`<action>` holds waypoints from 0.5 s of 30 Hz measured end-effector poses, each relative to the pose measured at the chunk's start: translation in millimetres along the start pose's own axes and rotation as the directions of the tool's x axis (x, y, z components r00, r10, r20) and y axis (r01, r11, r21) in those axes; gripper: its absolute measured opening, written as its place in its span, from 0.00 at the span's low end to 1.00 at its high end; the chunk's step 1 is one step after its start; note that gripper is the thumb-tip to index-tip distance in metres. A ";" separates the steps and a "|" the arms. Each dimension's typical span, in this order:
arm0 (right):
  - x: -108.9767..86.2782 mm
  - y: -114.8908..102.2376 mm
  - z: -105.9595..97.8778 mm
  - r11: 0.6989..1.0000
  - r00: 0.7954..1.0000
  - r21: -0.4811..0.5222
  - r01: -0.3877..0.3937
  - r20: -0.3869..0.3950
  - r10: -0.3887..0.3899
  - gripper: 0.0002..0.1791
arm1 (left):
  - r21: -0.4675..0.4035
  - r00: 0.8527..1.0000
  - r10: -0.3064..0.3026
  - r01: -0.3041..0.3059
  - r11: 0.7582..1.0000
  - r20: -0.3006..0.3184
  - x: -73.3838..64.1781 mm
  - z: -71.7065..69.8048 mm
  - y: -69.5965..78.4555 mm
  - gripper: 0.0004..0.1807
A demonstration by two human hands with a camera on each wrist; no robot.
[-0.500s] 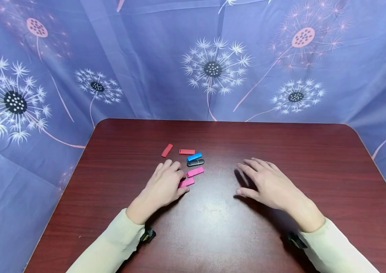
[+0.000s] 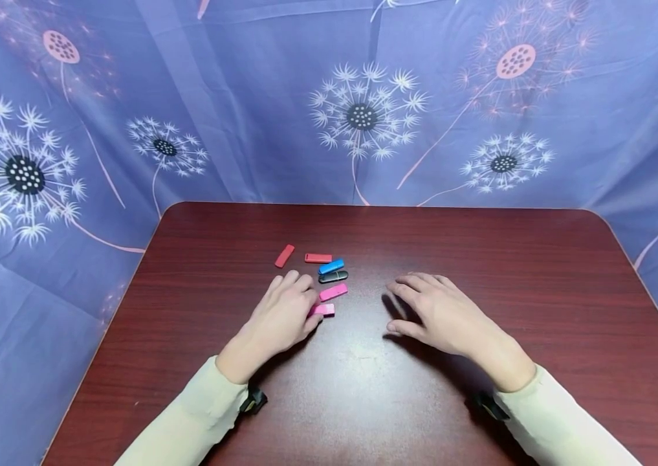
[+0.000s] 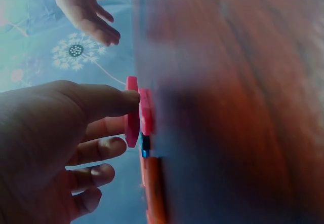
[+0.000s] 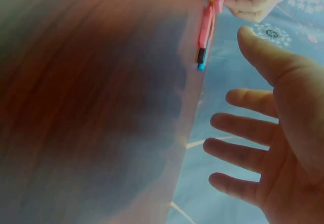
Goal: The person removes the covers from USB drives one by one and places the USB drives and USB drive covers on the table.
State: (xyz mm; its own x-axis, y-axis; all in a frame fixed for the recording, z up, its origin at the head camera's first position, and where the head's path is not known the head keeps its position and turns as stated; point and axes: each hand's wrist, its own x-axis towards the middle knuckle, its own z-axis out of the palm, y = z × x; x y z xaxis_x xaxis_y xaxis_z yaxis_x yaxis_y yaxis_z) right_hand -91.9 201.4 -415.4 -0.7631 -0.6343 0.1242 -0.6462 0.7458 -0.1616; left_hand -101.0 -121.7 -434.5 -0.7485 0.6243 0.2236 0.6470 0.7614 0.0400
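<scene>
My left hand (image 2: 282,315) pinches a pink USB flash drive (image 2: 325,310) between thumb and index finger. In the left wrist view that pink drive (image 3: 131,130) stands a little off the table, its other fingers loosely bent beside it. Just beyond it lies a second pink flash drive (image 2: 334,292), followed by a black one (image 2: 333,277) and a blue one (image 2: 331,266). Two red drives lie farther back, one crosswise (image 2: 318,258) and one slanted (image 2: 285,256). Over the table to the right, my right hand (image 2: 445,314) holds nothing, its fingers spread and nearly straight.
The dark red wooden table (image 2: 538,259) has rounded far corners. Behind and beside it hangs a blue cloth (image 2: 247,116) with a dandelion print. A bright light reflection lies on the tabletop between the hands.
The right hand has moved left, closer to the drives. The pinched pink drive has shifted slightly right and turned a little; the other drives stay where they were.
</scene>
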 end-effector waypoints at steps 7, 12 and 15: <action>8.2 -7.2 -3.8 0.999 0.999 0.014 0.038 -0.023 -0.038 0.37 | -0.034 0.996 0.048 -0.050 0.998 -0.070 5.8 -7.7 6.1 0.11; 17.2 -12.4 -7.4 0.993 0.999 0.108 0.038 -0.043 -0.034 0.34 | -0.071 0.993 0.072 -0.079 0.994 -0.098 12.7 -14.3 11.1 0.09; 23.7 -15.6 -10.2 0.982 0.997 0.183 0.045 -0.070 -0.033 0.33 | -0.088 0.988 0.087 -0.099 0.991 -0.124 18.7 -17.9 14.3 0.08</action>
State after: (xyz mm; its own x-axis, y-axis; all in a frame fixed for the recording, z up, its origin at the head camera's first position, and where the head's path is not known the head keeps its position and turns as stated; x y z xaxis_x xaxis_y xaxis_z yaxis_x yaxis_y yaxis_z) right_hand -100.0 176.8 -400.0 -0.7401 -0.6429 0.1974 -0.6675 0.6663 -0.3323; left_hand -103.1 -102.3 -412.4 -0.6652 0.6619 0.3455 0.7280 0.6778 0.1031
